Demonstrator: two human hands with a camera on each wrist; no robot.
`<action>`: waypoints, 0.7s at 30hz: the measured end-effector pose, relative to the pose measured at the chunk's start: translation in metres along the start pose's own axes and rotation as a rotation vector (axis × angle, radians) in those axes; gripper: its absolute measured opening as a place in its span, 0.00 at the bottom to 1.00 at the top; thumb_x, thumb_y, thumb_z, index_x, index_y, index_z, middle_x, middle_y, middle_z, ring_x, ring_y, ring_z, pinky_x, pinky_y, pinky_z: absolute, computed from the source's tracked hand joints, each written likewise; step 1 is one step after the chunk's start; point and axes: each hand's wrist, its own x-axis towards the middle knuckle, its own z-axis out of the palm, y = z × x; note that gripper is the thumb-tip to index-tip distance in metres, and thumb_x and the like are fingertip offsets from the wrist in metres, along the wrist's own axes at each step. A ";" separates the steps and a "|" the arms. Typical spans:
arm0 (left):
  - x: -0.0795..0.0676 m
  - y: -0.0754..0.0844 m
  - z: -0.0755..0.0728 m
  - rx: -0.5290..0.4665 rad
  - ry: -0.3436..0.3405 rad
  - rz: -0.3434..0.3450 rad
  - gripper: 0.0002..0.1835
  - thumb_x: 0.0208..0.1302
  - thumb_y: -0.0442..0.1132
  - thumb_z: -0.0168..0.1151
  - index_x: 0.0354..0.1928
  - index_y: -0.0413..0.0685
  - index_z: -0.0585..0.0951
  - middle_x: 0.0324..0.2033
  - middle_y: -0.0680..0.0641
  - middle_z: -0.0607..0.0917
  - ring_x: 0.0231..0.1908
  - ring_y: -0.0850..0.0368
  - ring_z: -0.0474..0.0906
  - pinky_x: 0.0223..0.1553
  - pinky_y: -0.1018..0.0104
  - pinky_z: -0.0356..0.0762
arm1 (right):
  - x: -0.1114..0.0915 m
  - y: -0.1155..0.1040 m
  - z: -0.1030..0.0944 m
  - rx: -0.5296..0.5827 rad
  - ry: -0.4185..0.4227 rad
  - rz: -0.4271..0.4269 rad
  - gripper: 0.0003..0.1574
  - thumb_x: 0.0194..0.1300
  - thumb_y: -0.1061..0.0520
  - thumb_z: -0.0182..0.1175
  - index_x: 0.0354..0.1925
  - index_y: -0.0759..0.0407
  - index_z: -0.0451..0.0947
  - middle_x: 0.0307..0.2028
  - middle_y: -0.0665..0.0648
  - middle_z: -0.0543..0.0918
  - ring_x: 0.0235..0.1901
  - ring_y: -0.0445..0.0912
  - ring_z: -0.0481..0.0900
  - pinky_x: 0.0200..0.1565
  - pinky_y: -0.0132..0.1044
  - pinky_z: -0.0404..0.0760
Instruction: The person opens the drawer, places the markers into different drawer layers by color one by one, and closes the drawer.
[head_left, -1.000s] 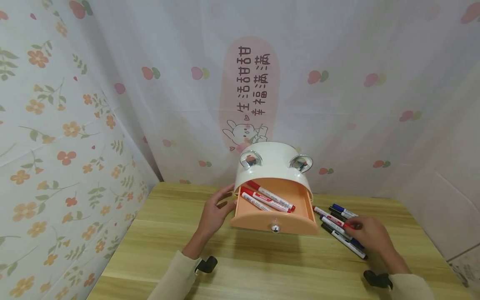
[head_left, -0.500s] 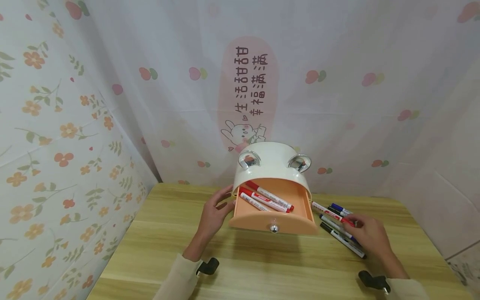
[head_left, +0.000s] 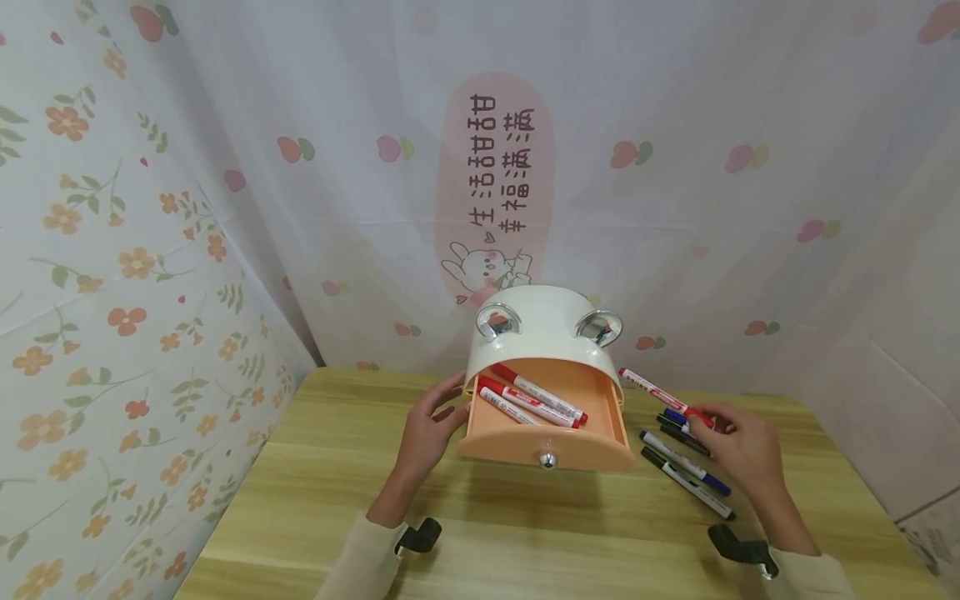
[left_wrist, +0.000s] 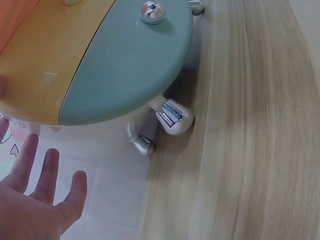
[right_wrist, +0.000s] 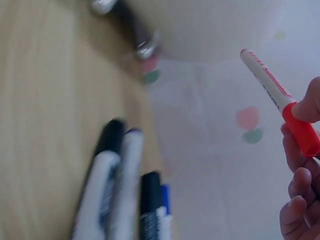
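A white storage box (head_left: 543, 325) with silver ear-like rings stands at the table's back, its orange drawer (head_left: 517, 446) pulled out. Several red-capped markers (head_left: 543, 406) lie inside the drawer. My left hand (head_left: 427, 433) touches the box's left side with loosely spread fingers (left_wrist: 47, 175). In the left wrist view, a teal drawer front (left_wrist: 130, 65) shows beside a yellow one. My right hand (head_left: 746, 450) pinches a red marker (head_left: 654, 390) by its cap between thumb and fingers. The marker is raised, its white barrel pointing toward the box, as the right wrist view (right_wrist: 267, 80) also shows.
Right of the box, several black and blue markers (head_left: 686, 483) lie on the wooden table (head_left: 540, 533). Silver feet (left_wrist: 175, 117) hold the box up. A patterned curtain (head_left: 360, 275) hangs close behind, and another floral cloth (head_left: 135, 333) stands at the left.
My right hand has lifted the red marker from the group on the table, and its far end has swung up. The left hand stays at the box.
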 end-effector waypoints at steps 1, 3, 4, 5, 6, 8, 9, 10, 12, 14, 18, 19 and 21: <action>0.000 0.000 0.000 0.000 0.001 -0.004 0.25 0.62 0.53 0.68 0.62 0.69 0.77 0.60 0.58 0.77 0.60 0.48 0.73 0.60 0.42 0.71 | 0.001 -0.004 -0.001 0.013 0.012 -0.001 0.10 0.60 0.55 0.69 0.40 0.57 0.86 0.24 0.52 0.80 0.21 0.38 0.71 0.16 0.31 0.66; 0.000 0.000 0.000 -0.006 0.006 -0.008 0.25 0.62 0.52 0.69 0.62 0.68 0.78 0.59 0.57 0.78 0.61 0.48 0.73 0.60 0.43 0.71 | 0.004 -0.011 -0.003 0.042 0.037 -0.004 0.10 0.60 0.56 0.69 0.41 0.57 0.87 0.24 0.51 0.81 0.22 0.38 0.72 0.16 0.31 0.66; 0.000 0.000 -0.001 -0.007 0.009 -0.008 0.25 0.62 0.51 0.69 0.62 0.67 0.78 0.59 0.57 0.78 0.61 0.49 0.73 0.60 0.44 0.71 | 0.006 -0.015 -0.005 0.051 0.046 -0.004 0.10 0.60 0.57 0.69 0.41 0.57 0.87 0.25 0.51 0.81 0.22 0.37 0.72 0.16 0.31 0.66; 0.000 0.001 -0.001 -0.002 0.012 -0.009 0.25 0.62 0.50 0.69 0.62 0.66 0.78 0.59 0.57 0.78 0.60 0.50 0.73 0.60 0.46 0.72 | 0.007 -0.019 -0.006 0.061 0.061 -0.009 0.10 0.59 0.58 0.69 0.41 0.58 0.87 0.25 0.51 0.81 0.22 0.37 0.72 0.16 0.30 0.67; 0.001 0.001 -0.001 0.001 0.016 -0.009 0.24 0.62 0.49 0.69 0.61 0.66 0.78 0.59 0.56 0.78 0.60 0.51 0.73 0.60 0.47 0.72 | 0.008 -0.023 -0.008 0.066 0.078 -0.018 0.10 0.59 0.59 0.69 0.40 0.58 0.87 0.26 0.50 0.81 0.22 0.37 0.72 0.17 0.29 0.67; 0.001 0.003 -0.001 0.004 0.024 -0.006 0.24 0.62 0.46 0.69 0.61 0.63 0.79 0.59 0.55 0.79 0.60 0.52 0.73 0.60 0.50 0.72 | 0.011 -0.030 -0.010 0.072 0.114 -0.045 0.09 0.57 0.61 0.70 0.39 0.59 0.87 0.26 0.49 0.81 0.23 0.35 0.72 0.19 0.26 0.68; 0.002 0.004 -0.002 0.006 0.026 -0.002 0.24 0.63 0.44 0.69 0.61 0.62 0.79 0.59 0.54 0.79 0.61 0.51 0.73 0.60 0.50 0.73 | 0.012 -0.033 -0.011 0.078 0.129 -0.056 0.09 0.56 0.62 0.71 0.38 0.59 0.87 0.27 0.48 0.81 0.23 0.35 0.71 0.20 0.24 0.69; 0.002 0.004 -0.002 0.006 0.027 0.005 0.24 0.62 0.43 0.69 0.61 0.60 0.79 0.59 0.53 0.79 0.61 0.49 0.73 0.60 0.50 0.72 | 0.013 -0.037 -0.013 0.090 0.146 -0.071 0.09 0.55 0.64 0.71 0.38 0.60 0.87 0.27 0.47 0.81 0.23 0.34 0.71 0.20 0.23 0.69; 0.004 0.005 -0.003 -0.001 0.024 0.024 0.25 0.61 0.40 0.70 0.62 0.56 0.79 0.59 0.52 0.79 0.62 0.44 0.72 0.60 0.48 0.72 | 0.015 -0.044 -0.016 0.111 0.176 -0.094 0.09 0.53 0.66 0.71 0.36 0.61 0.87 0.28 0.45 0.80 0.23 0.34 0.71 0.22 0.20 0.69; 0.005 0.006 -0.004 -0.012 0.015 0.041 0.27 0.61 0.39 0.71 0.63 0.53 0.78 0.60 0.51 0.78 0.62 0.41 0.71 0.60 0.46 0.72 | 0.016 -0.051 -0.020 0.134 0.196 -0.108 0.09 0.53 0.67 0.71 0.36 0.62 0.86 0.28 0.43 0.80 0.23 0.33 0.71 0.23 0.19 0.69; 0.008 0.008 -0.007 -0.015 -0.007 0.045 0.29 0.59 0.40 0.72 0.63 0.51 0.77 0.61 0.49 0.78 0.63 0.40 0.70 0.61 0.45 0.71 | 0.019 -0.065 -0.028 0.172 0.223 -0.130 0.09 0.53 0.69 0.70 0.35 0.63 0.86 0.27 0.41 0.79 0.23 0.34 0.70 0.23 0.19 0.68; 0.009 0.009 -0.008 -0.009 -0.011 0.041 0.29 0.59 0.41 0.72 0.63 0.51 0.77 0.61 0.49 0.78 0.63 0.42 0.71 0.61 0.46 0.71 | 0.019 -0.068 -0.030 0.183 0.230 -0.136 0.09 0.53 0.69 0.70 0.35 0.63 0.86 0.27 0.41 0.79 0.22 0.34 0.69 0.22 0.20 0.68; 0.010 0.011 -0.010 0.004 -0.016 0.036 0.29 0.58 0.42 0.73 0.63 0.51 0.77 0.60 0.49 0.78 0.63 0.45 0.71 0.61 0.46 0.71 | 0.021 -0.074 -0.033 0.202 0.249 -0.154 0.09 0.52 0.70 0.70 0.35 0.64 0.86 0.28 0.41 0.79 0.22 0.34 0.70 0.22 0.20 0.68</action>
